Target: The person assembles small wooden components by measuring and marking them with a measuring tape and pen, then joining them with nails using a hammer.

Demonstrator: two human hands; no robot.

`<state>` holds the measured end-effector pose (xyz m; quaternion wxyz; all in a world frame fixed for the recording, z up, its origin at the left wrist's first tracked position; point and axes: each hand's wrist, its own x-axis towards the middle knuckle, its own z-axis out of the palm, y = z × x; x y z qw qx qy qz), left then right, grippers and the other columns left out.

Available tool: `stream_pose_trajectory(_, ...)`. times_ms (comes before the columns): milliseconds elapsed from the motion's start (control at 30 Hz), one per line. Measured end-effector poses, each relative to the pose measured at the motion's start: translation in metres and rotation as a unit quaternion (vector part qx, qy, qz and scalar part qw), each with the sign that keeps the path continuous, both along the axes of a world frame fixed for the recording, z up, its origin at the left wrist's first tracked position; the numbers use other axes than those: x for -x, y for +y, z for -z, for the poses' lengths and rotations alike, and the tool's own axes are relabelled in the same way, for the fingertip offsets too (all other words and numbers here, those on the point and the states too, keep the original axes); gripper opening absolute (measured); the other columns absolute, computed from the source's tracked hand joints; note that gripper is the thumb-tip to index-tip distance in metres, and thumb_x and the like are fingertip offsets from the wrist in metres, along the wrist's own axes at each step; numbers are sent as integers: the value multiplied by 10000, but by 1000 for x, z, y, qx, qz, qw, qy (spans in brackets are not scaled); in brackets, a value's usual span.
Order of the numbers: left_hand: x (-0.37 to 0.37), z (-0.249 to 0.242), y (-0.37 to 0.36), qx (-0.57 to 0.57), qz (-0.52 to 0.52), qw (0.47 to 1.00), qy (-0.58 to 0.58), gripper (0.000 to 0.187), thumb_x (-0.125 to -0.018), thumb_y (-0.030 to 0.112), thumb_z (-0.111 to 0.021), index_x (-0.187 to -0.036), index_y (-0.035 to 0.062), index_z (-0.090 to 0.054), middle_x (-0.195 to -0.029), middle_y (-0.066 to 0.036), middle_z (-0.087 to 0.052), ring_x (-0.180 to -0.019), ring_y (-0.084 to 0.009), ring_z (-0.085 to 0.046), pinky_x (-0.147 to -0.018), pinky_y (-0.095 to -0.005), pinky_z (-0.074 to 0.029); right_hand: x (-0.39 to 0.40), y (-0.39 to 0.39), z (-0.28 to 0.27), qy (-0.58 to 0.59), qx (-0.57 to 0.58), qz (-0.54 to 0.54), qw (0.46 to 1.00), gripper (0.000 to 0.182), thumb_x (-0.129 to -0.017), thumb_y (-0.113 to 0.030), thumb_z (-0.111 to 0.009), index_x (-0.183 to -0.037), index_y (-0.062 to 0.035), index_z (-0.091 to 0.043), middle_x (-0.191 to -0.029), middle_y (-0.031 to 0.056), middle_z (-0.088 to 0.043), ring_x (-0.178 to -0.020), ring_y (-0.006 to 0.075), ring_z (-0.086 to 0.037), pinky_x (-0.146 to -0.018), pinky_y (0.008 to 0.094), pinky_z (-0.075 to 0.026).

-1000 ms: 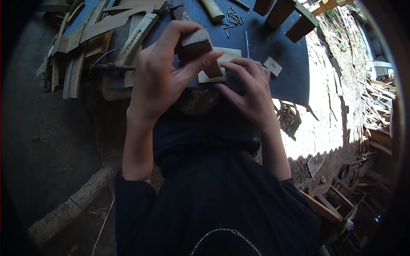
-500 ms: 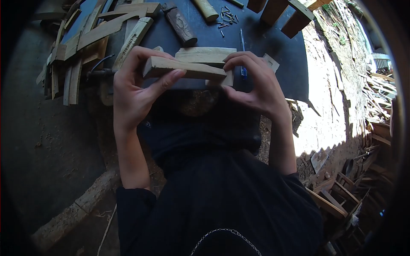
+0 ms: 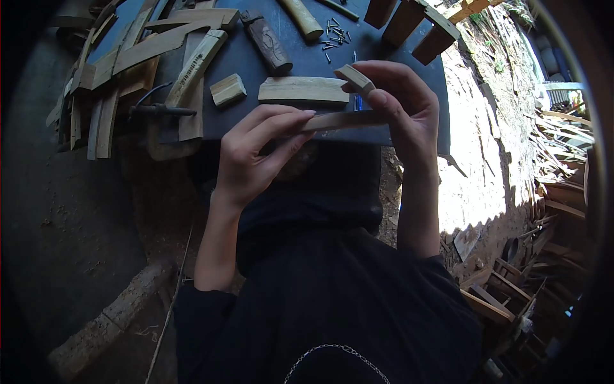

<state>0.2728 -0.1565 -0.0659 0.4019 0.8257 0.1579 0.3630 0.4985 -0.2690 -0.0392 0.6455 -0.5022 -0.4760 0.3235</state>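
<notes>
A dark, flat desk (image 3: 300,57) fills the upper middle of the frame. Near its centre lies a pale wood strip (image 3: 303,89), lengthwise across the surface, and just left of it sits a small wood block (image 3: 228,89). Above them rests a dark carved handle (image 3: 268,42), set at a slant, with a light round handle (image 3: 303,18) beside it at the top edge. A scatter of small nails (image 3: 334,33) lies right of those. Three brown wood blocks (image 3: 409,25) stand along the upper right edge. A heap of curved wooden slats (image 3: 137,54) covers the desk's upper left end, with a dark metal tool (image 3: 157,110) lying below it.
</notes>
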Motion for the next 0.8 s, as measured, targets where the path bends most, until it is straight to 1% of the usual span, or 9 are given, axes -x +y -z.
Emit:
stream_pose_trajectory(167,-11,25,-6,-12,-68,995,-69,305,-872,9,-830,-1169,34,-764,-1111,-108,-753,-1007,-212,-760,-828,-327,-638,7,15,-5,42,-47,114,991,408,-1055,-267,-695,-1370,-10,-657,-1235,138,-753,-1109,215,-742,-1007,343,-571)
stream_pose_trajectory(233,-12,31,-9,18,-83,990,-108,305,-878,7,-831,-1171,22,-746,-1126,-116,-747,-1019,-212,-761,-829,-325,-645,5,19,-3,67,-72,150,984,430,-1083,-305,-648,-1403,-18,-633,-1237,151,-751,-1118,227,-740,-1033,362,-558)
stream_pose_trajectory(333,-11,37,-13,34,-99,979,-172,324,-883,-3,-832,-1186,11,-720,-1147,-130,-735,-1038,-210,-759,-835,-321,-651,10,17,-8,93,-73,121,986,426,-1083,-291,-649,-1409,-18,-633,-1249,144,-751,-1134,215,-735,-1026,352,-554)
stream_pose_trajectory(433,-9,41,-15,17,-116,969,-216,353,-874,-20,-836,-1202,9,-707,-1157,-142,-725,-1044,-222,-758,-840,-314,-643,19,10,-12,28,-19,67,997,513,-1081,-318,-632,-1467,16,-578,-1358,208,-687,-1267,261,-680,-1117,392,-515)
stream_pose_trajectory(467,-9,42,-15,9,-121,966,-227,364,-869,-27,-838,-1206,10,-704,-1159,-146,-723,-1045,-228,-759,-841,-311,-639,23,8,-15,35,-19,51,998,524,-1074,-325,-641,-1467,16,-579,-1361,211,-686,-1284,267,-672,-1127,401,-509)
stream_pose_trajectory(533,-9,43,-14,-15,-134,971,-196,372,-866,-27,-840,-1210,14,-706,-1155,-145,-724,-1050,-237,-756,-849,-319,-630,33,10,-21,50,-18,18,998,545,-1062,-339,-660,-1467,16,-581,-1367,217,-683,-1317,280,-656,-1147,419,-496)
stream_pose_trajectory(567,-8,43,-13,-26,-142,973,-179,376,-864,-27,-841,-1213,16,-707,-1153,-144,-725,-1052,-241,-754,-853,-323,-626,37,12,-22,55,-27,22,998,538,-1052,-348,-674,-1442,18,-614,-1363,194,-693,-1303,266,-663,-1133,420,-505)
stream_pose_trajectory(667,-9,28,-12,-102,-156,978,-91,389,-872,-19,-836,-1235,18,-703,-1154,-136,-727,-1059,-250,-748,-862,-334,-615,42,14,-27,23,-33,-12,999,417,-1062,-198,-683,-1435,-16,-645,-1305,112,-722,-1198,166,-682,-1060,314,-520)
stream_pose_trajectory(800,-14,43,-4,-4,-114,988,-106,382,-895,-4,-818,-1257,15,-695,-1161,-134,-728,-1065,-245,-745,-865,-337,-616,47,22,-35,-70,-54,16,996,417,-1045,-164,-698,-1438,-30,-657,-1279,93,-707,-1155,174,-682,-1018,316,-535)
